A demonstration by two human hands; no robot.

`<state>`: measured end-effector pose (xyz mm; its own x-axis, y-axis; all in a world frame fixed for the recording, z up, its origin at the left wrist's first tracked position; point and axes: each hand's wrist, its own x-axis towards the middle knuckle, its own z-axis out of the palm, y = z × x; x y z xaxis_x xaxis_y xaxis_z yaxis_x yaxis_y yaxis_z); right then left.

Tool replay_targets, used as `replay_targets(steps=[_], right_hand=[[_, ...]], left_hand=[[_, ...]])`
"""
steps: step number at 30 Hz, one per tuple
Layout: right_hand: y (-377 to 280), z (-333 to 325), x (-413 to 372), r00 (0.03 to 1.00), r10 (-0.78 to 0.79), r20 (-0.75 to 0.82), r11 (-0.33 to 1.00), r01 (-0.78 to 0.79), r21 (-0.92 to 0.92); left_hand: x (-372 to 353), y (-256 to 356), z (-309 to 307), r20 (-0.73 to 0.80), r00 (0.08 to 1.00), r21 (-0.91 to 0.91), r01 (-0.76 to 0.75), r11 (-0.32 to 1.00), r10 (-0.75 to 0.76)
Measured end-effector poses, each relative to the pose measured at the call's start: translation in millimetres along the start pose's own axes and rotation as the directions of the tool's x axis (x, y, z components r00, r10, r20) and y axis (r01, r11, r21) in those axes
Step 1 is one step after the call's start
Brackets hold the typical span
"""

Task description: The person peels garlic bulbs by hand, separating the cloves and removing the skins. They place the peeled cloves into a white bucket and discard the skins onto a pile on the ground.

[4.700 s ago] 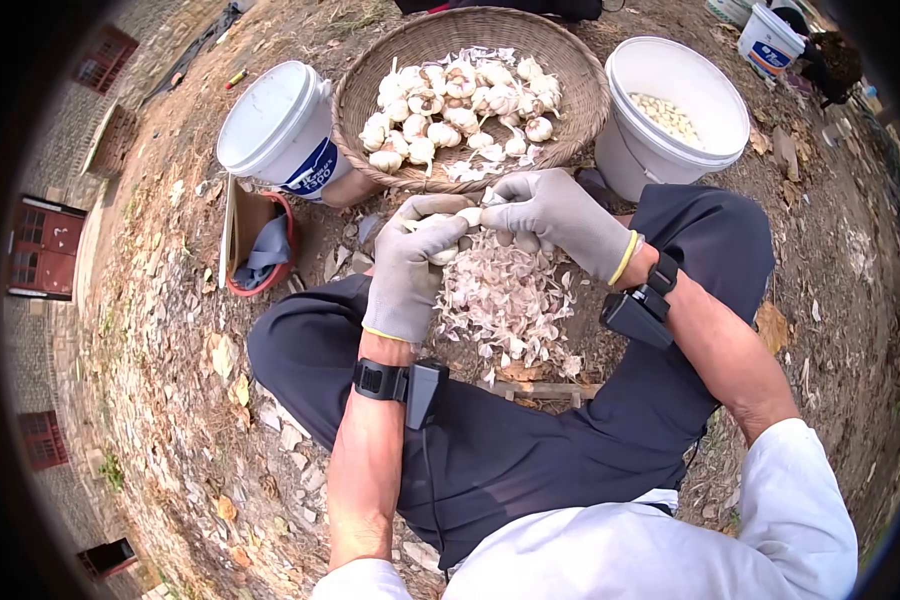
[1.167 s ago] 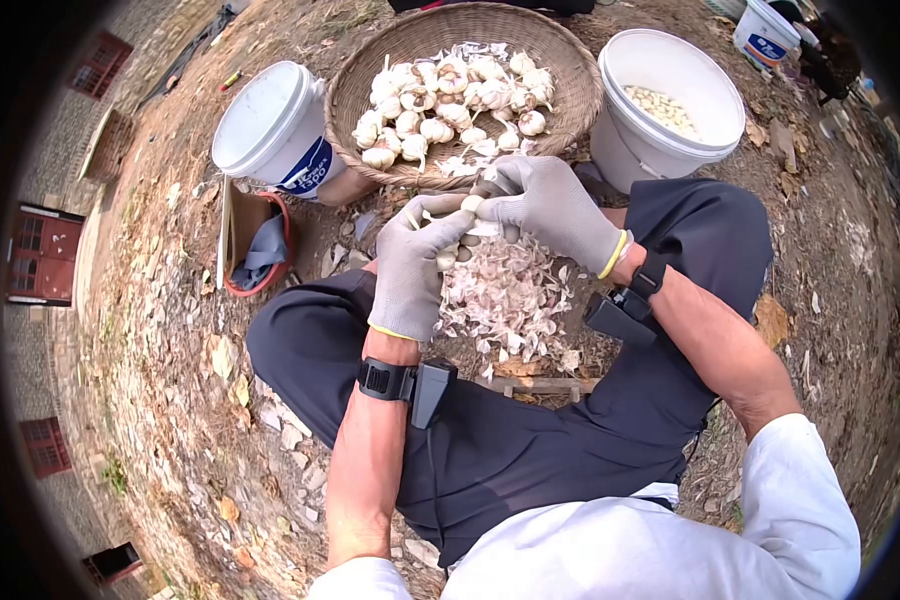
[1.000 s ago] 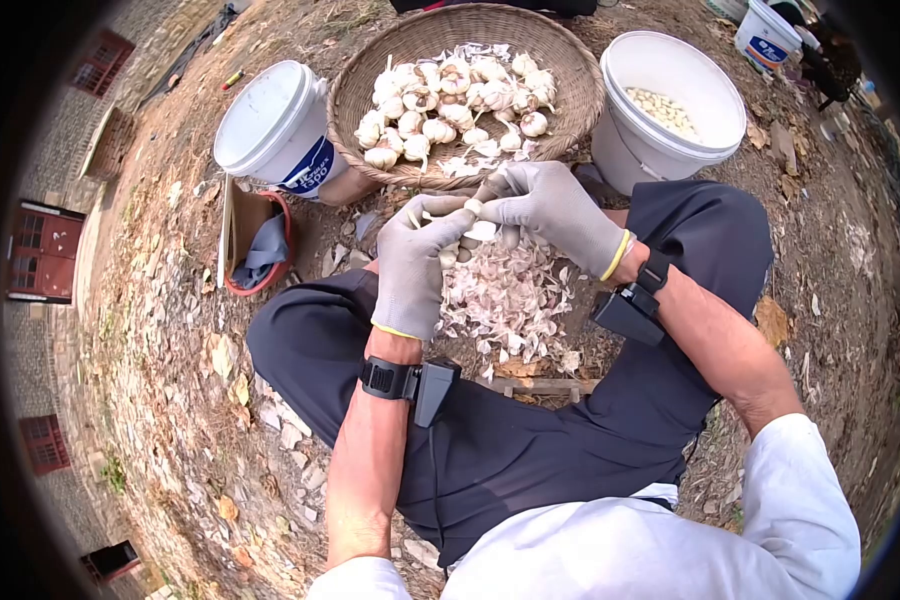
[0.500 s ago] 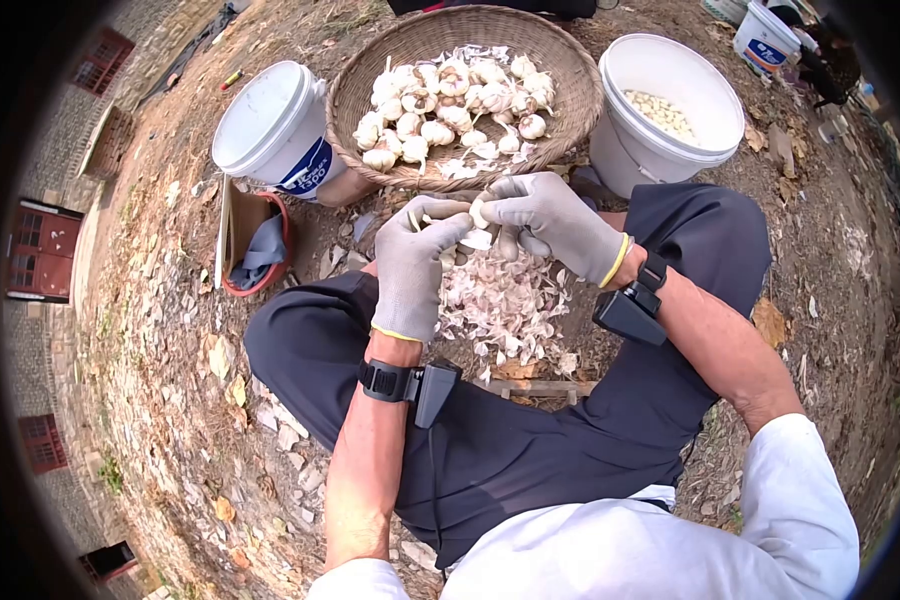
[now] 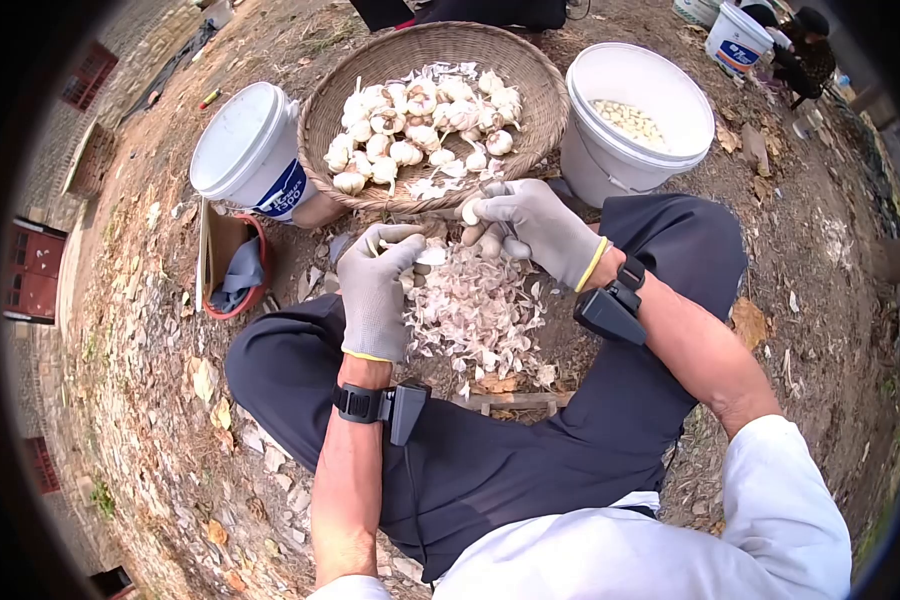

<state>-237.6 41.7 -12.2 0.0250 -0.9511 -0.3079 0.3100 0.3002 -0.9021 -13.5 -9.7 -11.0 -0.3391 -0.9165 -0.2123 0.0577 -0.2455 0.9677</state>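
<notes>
My right hand, in a grey glove with a yellow cuff edge, pinches a pale garlic clove between thumb and fingers, just below the basket's near rim. To its left, my gloved left hand is closed, with a scrap of white garlic skin at its fingertips. A gap separates the two hands. Below them a pile of loose garlic skins lies on the ground between my legs. Beyond the hands stands a round wicker basket holding many whole garlic bulbs.
A white bucket with peeled cloves stands right of the basket. A lidded white bucket is at left, beside a reddish tub with dark cloth. At the far right, a person sits near another bucket.
My hands have drawn apart, the left one moving left with the skin while the clove stays in the right. The whole view has shifted slightly.
</notes>
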Motion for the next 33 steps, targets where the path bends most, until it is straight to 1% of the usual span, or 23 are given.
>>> replay_targets(steps=[1, 3, 5, 6, 7, 8, 9, 10, 11, 13, 14, 15, 17, 19, 21, 23, 25, 27, 29, 30, 31, 32, 33], right_hand=[[-2.1, -6.2, -0.2, 1.000, 0.001, -0.012, 1.000, 0.000, 0.024], [-13.7, -18.9, -5.1, 1.000, 0.001, -0.010, 1.000, -0.001, 0.021], [-30.2, -27.9, -8.9, 0.971, -0.202, -0.131, 0.967, 0.219, 0.129], [-31.3, -47.1, 0.0, 0.904, -0.343, -0.254, 0.868, 0.409, 0.283], [-36.9, -77.6, 8.9, 0.872, -0.350, -0.343, 0.718, 0.485, 0.499], [-39.0, -97.8, 10.5, 0.850, -0.325, -0.415, 0.667, 0.517, 0.536], [-43.4, -103.9, 8.7, 0.824, -0.296, -0.482, 0.610, 0.552, 0.568], [-42.5, -103.1, 8.7, 0.828, -0.205, -0.522, 0.677, 0.505, 0.535], [-34.8, -101.3, 11.6, 0.875, -0.180, -0.450, 0.733, 0.424, 0.531], [-29.1, -77.2, 9.3, 0.942, -0.206, -0.267, 0.843, 0.309, 0.441], [-27.5, -62.6, 7.2, 0.940, -0.266, -0.213, 0.880, 0.327, 0.345], [-31.0, -46.5, 4.1, 0.939, -0.298, -0.171, 0.907, 0.335, 0.255], [-35.4, -27.8, 3.3, 0.949, -0.298, -0.102, 0.940, 0.311, 0.142], [-35.4, -14.2, 4.1, 0.950, -0.306, -0.059, 0.938, 0.312, 0.154], [-34.3, -5.4, 6.0, 0.960, -0.280, 0.020, 0.956, 0.277, 0.096], [-33.8, 4.6, 3.9, 0.960, -0.276, 0.048, 0.957, 0.270, 0.104], [-32.7, 11.3, 0.5, 0.955, -0.267, 0.130, 0.962, 0.273, -0.029], [-31.1, 16.4, 0.2, 0.951, -0.261, 0.166, 0.963, 0.269, -0.026], [-32.0, 23.6, -0.9, 0.938, -0.185, 0.294, 0.981, 0.193, 0.001], [-31.4, 25.5, -1.0, 0.937, -0.133, 0.324, 0.984, 0.163, -0.066], [-28.8, 28.8, -0.3, 0.963, -0.073, 0.260, 0.962, 0.137, -0.235], [-19.6, 27.8, 7.9, 0.977, -0.116, 0.179, 0.881, 0.184, -0.435], [-17.1, 32.4, 12.2, 0.979, -0.174, 0.106, 0.760, 0.202, -0.618]], left_hand=[[1.1, 0.1, -1.6, -0.024, 0.999, 0.033, 0.039, 0.999, -0.038], [2.4, -1.4, -3.1, -0.012, 0.999, 0.004, 0.040, 0.999, -0.040], [0.1, 0.5, -1.5, -0.038, 0.998, 0.054, 0.052, 0.997, -0.050], [0.2, 0.6, -2.2, -0.023, 0.998, 0.038, 0.056, 0.998, -0.055], [-0.1, 0.1, -3.3, -0.011, 0.998, 0.022, 0.062, 0.998, -0.062], [-0.4, -0.1, -2.9, -0.008, 0.998, 0.018, 0.062, 0.998, -0.062], [-0.2, 0.6, -2.6, 0.007, 0.996, 0.074, 0.088, 0.993, -0.089], [0.5, 2.3, -2.0, 0.019, 0.993, 0.132, 0.111, 0.985, -0.115], [1.2, 3.9, -0.4, 0.019, 0.994, 0.130, 0.109, 0.986, -0.112], [-1.3, 4.9, 2.4, 0.078, 0.989, 0.204, 0.105, 0.973, -0.124], [-1.2, 2.5, 1.1, 0.103, 0.988, 0.227, 0.090, 0.970, -0.116], [-1.6, 1.6, 1.3, 0.119, 0.986, 0.204, 0.088, 0.975, -0.114], [1.5, -1.1, -2.6, 0.151, 0.980, 0.186, 0.101, 0.977, -0.130], [5.1, -2.0, -6.1, 0.182, 0.972, 0.125, 0.125, 0.984, -0.147], [1.9, 3.6, -5.5, 0.194, 0.971, 0.167, 0.107, 0.980, -0.139], [2.5, 4.2, -6.0, 0.193, 0.970, 0.149, 0.119, 0.982, -0.147], [1.8, 5.0, -4.8, 0.194, 0.969, 0.128, 0.127, 0.984, -0.150], [0.8, 5.7, -2.5, 0.154, 0.980, 0.102, 0.110, 0.989, -0.125], [4.7, 0.8, -8.1, 0.175, 0.977, 0.105, 0.107, 0.989, -0.124], [3.9, 3.7, -8.0, 0.178, 0.973, 0.102, 0.128, 0.987, -0.145], [2.6, 7.0, -7.6, 0.182, 0.969, 0.100, 0.149, 0.984, -0.165], [-0.4, 7.5, -1.2, 0.150, 0.980, 0.096, 0.120, 0.988, -0.134], [-1.3, 8.3, -0.2, 0.147, 0.980, 0.098, 0.121, 0.988, -0.135]])
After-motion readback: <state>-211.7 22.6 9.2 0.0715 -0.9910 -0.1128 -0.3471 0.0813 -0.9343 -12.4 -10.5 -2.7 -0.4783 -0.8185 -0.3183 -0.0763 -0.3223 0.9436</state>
